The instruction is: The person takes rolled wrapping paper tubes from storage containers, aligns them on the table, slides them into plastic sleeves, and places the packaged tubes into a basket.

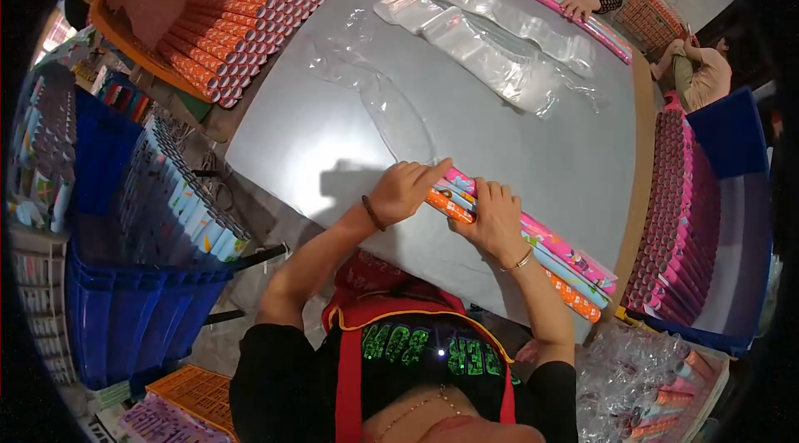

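Three patterned wrapping paper rolls, one pink (553, 241), one light blue (566, 268) and one orange (574, 300), lie side by side along the near edge of the table. My left hand (405, 191) is closed around their left end, its fingers bent and index finger reaching over the pink roll. Across the middle of the rolls rests my right hand (497, 222), gripping them from above. A clear plastic sleeve (387, 106) stretches over the table up to my left hand; whether its end is under my fingers I cannot tell.
Stacks of clear plastic sleeves (491, 56) lie on the grey table (283, 122). Orange rolls (250, 18) are piled at the back left, pink rolls (678, 218) at right. Blue crates (137, 310) flank me. A co-worker's hand (580, 6) holds rolls across the table.
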Demonstrator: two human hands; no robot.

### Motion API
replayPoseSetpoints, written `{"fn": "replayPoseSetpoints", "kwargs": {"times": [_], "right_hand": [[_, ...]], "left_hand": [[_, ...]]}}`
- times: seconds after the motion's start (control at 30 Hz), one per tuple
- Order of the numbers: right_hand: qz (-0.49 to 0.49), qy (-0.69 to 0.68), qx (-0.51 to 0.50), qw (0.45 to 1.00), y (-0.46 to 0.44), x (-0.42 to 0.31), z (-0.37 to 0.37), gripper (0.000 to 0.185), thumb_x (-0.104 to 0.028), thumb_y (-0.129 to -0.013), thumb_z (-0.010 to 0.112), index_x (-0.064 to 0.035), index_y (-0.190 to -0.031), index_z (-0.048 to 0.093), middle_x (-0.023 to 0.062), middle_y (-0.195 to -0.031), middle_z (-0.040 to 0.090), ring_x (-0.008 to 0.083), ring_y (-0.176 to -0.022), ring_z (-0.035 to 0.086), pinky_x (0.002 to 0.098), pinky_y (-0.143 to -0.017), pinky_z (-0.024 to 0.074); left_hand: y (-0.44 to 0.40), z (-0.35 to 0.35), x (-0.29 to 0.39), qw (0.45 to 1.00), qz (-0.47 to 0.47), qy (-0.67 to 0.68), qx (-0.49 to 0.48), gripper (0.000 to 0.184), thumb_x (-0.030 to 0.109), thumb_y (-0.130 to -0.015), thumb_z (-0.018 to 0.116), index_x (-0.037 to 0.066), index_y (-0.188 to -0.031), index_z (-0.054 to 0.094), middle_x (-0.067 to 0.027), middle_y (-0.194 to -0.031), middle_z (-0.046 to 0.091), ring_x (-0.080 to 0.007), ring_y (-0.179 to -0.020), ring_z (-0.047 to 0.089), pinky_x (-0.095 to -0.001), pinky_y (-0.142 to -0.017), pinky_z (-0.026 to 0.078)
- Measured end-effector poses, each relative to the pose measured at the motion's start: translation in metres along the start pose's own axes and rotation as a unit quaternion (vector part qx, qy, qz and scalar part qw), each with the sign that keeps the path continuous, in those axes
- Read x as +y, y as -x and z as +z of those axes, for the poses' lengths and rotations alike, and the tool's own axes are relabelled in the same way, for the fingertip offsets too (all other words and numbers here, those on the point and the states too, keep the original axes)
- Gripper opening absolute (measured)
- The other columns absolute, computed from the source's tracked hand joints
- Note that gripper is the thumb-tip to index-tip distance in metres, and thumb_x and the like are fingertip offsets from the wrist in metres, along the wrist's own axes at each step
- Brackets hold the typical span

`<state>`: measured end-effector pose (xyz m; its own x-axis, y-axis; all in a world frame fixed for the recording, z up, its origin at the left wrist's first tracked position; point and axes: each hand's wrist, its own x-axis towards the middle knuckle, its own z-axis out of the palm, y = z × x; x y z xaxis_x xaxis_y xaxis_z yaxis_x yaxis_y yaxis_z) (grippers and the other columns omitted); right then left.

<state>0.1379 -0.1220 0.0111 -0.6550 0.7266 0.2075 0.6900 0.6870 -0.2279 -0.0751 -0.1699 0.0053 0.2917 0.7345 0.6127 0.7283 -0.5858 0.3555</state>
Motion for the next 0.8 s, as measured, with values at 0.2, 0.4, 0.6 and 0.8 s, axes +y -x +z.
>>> {"fn": "replayPoseSetpoints", "kwargs": {"times": [0.2,0.4,0.6,0.8], "right_hand": [[0.033,0.009,-0.03,0.999,-0.004,0.001,0.001,0.068,-0.046,-0.06,0.072,-0.0067,-0.111,0.053,0.0095,-0.094,0.055,0.0275,-0.084,0.052,0.0407,-0.066,0.0385],[0.031,0.012,-0.021,0.999,-0.006,0.0,0.001,0.068,-0.046,-0.059,0.071,-0.0063,-0.111,0.053,0.0091,-0.093,0.056,0.027,-0.082,0.053,0.0408,-0.066,0.0385],[0.017,0.009,0.019,1.0,-0.004,0.001,0.008,0.057,-0.043,-0.062,0.07,-0.0078,-0.103,0.054,0.008,-0.087,0.053,0.0262,-0.078,0.051,0.0406,-0.064,0.0368],[0.038,-0.004,-0.021,0.999,-0.005,0.006,0.008,0.067,-0.046,-0.06,0.072,-0.0072,-0.112,0.053,0.0085,-0.093,0.056,0.0278,-0.083,0.053,0.0415,-0.066,0.0399]], "left_hand": [[0.024,0.014,0.012,0.997,-0.013,-0.057,0.052,0.049,-0.008,-0.074,0.063,-0.006,-0.121,0.049,-0.0139,-0.09,0.057,-0.0275,-0.073,0.054,-0.0363,-0.064,0.046],[0.037,0.03,0.017,0.991,-0.078,-0.047,0.098,0.048,-0.007,-0.075,0.059,-0.004,-0.122,0.05,-0.016,-0.102,0.059,-0.0295,-0.084,0.058,-0.0376,-0.072,0.049],[0.019,0.025,0.026,0.99,-0.12,0.045,0.06,0.048,-0.006,-0.08,0.058,-0.003,-0.126,0.046,-0.0197,-0.098,0.059,-0.0321,-0.084,0.06,-0.0369,-0.072,0.05],[0.028,0.011,0.017,0.974,-0.177,0.132,0.045,0.041,-0.004,-0.081,0.059,0.0,-0.121,0.052,-0.0145,-0.094,0.062,-0.027,-0.076,0.061,-0.0343,-0.07,0.05]]}}
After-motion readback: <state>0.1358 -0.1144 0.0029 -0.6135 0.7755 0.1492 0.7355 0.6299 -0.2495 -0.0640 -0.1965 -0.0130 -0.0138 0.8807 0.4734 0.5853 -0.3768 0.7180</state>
